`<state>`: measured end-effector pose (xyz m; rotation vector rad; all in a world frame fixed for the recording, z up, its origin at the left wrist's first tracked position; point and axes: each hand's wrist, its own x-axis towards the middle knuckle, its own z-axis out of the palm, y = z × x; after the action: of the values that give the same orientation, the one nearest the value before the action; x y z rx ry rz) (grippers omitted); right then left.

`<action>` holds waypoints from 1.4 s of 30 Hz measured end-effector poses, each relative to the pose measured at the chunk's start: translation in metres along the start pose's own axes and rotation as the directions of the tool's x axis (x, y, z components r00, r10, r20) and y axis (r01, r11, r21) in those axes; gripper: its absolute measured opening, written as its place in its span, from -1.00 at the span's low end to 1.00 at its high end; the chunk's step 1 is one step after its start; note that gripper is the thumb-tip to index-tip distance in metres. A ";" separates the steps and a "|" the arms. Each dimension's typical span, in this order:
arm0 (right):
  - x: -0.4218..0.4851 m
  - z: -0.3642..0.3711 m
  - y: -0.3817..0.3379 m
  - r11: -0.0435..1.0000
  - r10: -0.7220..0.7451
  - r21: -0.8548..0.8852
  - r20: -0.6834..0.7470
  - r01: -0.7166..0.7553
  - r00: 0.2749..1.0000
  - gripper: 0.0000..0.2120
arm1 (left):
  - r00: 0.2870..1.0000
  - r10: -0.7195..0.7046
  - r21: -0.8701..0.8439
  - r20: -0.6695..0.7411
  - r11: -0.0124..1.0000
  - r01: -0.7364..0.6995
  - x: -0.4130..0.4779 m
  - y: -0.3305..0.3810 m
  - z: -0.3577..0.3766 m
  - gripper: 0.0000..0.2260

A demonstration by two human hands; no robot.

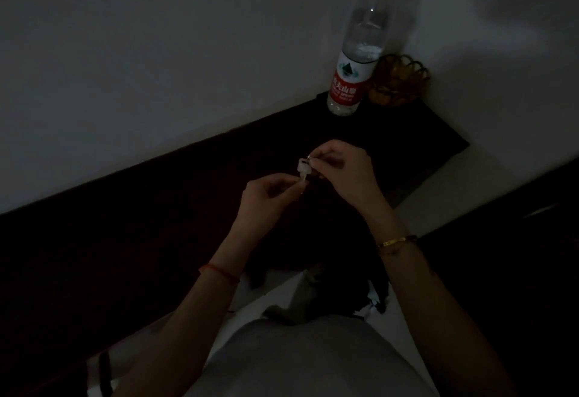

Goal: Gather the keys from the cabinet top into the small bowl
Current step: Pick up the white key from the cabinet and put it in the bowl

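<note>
The scene is very dim. A pale key [304, 171] with a square white head hangs between both hands above the dark cabinet top [156, 224]. My left hand [269, 197] pinches the key's lower end. My right hand [341, 171] pinches a small metal ring at the key's head. The small amber bowl [399, 82] with a scalloped rim stands in the far right corner of the cabinet, against the wall. What the bowl holds cannot be made out. No other keys show on the dark surface.
A tall clear water bottle [360, 52] with a red cap and red label stands just left of the bowl. A pale wall runs behind the cabinet. Pale floor and a dark heap [344, 296] lie below my arms.
</note>
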<state>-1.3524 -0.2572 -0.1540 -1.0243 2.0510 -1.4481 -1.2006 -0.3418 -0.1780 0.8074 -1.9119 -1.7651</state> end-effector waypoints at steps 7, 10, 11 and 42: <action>0.008 -0.028 0.018 1.000 -0.027 -0.018 -0.102 0.025 0.994 -0.92 | 0.998 0.028 -0.030 0.055 0.999 -0.026 0.022 0.005 0.032 -0.92; 0.019 -0.046 0.027 1.000 -0.002 0.010 -0.105 0.003 0.994 -0.93 | 0.998 0.017 -0.023 0.068 1.000 -0.015 0.038 0.007 0.049 -0.91; 0.024 -0.053 0.032 1.000 0.007 0.017 -0.109 -0.005 0.994 -0.93 | 0.998 0.011 -0.012 0.067 1.000 -0.010 0.045 0.007 0.056 -0.91; 0.225 -0.267 0.113 0.998 0.020 0.061 0.004 -0.020 1.000 -0.88 | 0.996 -0.003 0.087 -0.094 0.996 0.011 0.260 0.065 0.255 -0.82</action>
<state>-1.7193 -0.2453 -0.1455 -0.9783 1.9964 -1.4877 -1.5698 -0.3205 -0.1631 0.9123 -1.9381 -1.6276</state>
